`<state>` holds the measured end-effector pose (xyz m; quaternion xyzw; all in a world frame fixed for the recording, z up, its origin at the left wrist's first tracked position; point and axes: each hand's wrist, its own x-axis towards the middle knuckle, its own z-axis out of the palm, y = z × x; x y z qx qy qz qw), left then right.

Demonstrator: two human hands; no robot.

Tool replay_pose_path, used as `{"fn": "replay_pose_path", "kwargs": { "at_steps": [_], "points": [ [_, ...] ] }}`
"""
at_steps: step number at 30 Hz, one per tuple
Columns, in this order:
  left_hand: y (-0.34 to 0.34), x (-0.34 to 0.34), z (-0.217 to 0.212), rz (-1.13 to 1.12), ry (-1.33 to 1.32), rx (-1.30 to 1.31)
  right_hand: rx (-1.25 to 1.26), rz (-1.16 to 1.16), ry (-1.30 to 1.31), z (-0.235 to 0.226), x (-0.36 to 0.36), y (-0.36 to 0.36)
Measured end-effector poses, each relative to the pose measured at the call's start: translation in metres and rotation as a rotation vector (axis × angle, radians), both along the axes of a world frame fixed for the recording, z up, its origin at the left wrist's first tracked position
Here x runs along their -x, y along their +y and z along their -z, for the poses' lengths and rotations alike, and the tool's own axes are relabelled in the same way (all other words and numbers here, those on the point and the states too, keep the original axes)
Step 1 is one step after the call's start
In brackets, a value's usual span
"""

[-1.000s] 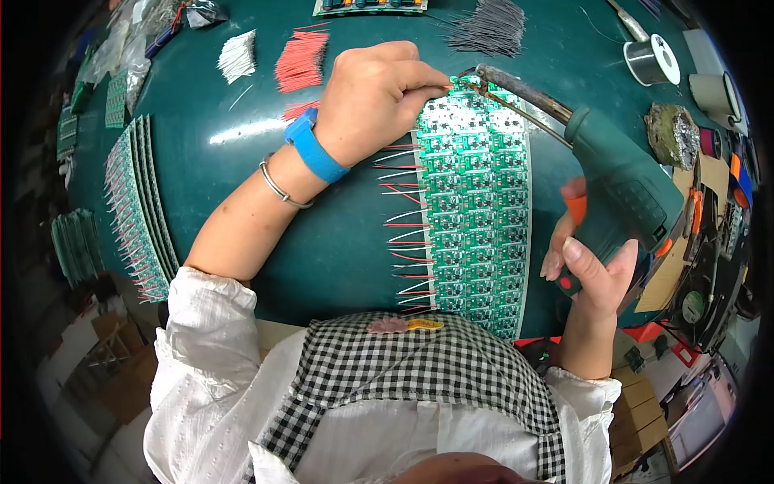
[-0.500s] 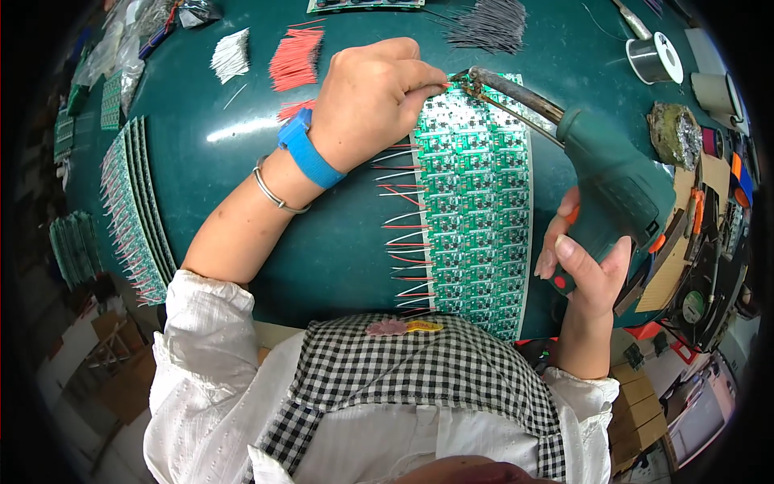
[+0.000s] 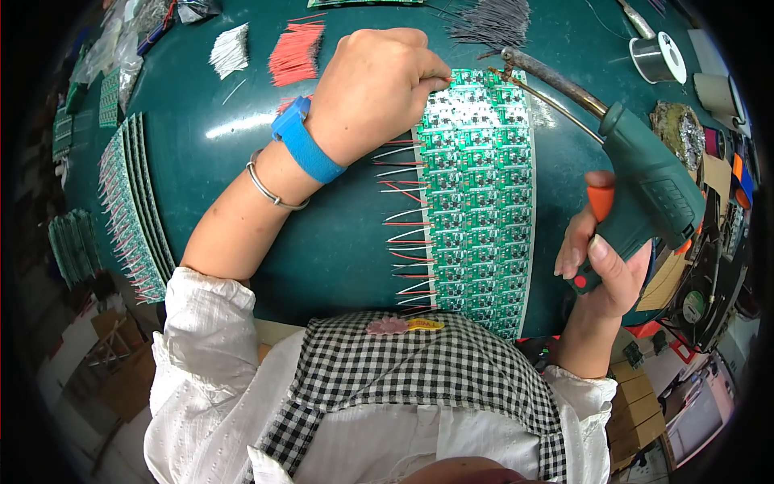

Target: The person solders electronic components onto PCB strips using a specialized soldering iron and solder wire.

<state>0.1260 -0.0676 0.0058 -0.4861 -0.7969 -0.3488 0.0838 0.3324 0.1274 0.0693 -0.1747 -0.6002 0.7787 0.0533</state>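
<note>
My left hand (image 3: 375, 81), with its thumb and forefinger pinched together, is at the far left corner of the green circuit board panel (image 3: 480, 194). A short red wire seems to be in the pinch, mostly hidden by the fingers. Red and white wires (image 3: 407, 216) stick out along the panel's left edge. My right hand (image 3: 609, 270) is wrapped round the handle of a green soldering gun (image 3: 653, 181) with an orange trigger. The gun's tip (image 3: 506, 74) hovers over the panel's far right part, apart from the left fingers.
Bundles of white wires (image 3: 230, 51), red wires (image 3: 297, 55) and dark wires (image 3: 490, 24) lie at the back. A solder spool (image 3: 659, 58) and a foil-wrapped lump (image 3: 679, 133) are at right. Wired board panels (image 3: 133, 210) stand in a row at left.
The soldering gun has moved right, its tip drawing away from my left fingertips. My right hand shifted right with it. My left hand is slightly higher, still pinched at the panel's corner.
</note>
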Motion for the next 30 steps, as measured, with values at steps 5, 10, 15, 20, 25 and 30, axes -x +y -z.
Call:
{"fn": "replay_pose_path", "kwargs": {
  "at_steps": [5,10,15,20,25,30],
  "points": [
    [0.0,-0.001,0.001,-0.008,0.013,-0.002,-0.151,0.022,-0.007,0.001,-0.002,-0.005],
    [-0.001,-0.006,0.001,-0.034,0.023,0.021,-0.091,0.041,0.011,0.001,-0.007,-0.003],
    [-0.001,-0.005,0.009,-0.068,0.17,-0.133,0.008,0.025,0.001,0.0,-0.015,0.002],
    [-0.007,-0.02,-0.001,-0.063,0.095,-0.122,-0.099,0.005,0.003,0.006,-0.02,-0.001],
    [-0.006,-0.018,0.005,-0.002,0.049,-0.094,-0.099,-0.008,-0.05,0.004,-0.021,-0.009],
    [-0.007,-0.019,0.004,0.001,0.017,-0.081,-0.09,-0.026,-0.075,0.004,-0.021,-0.011]
  ]
}}
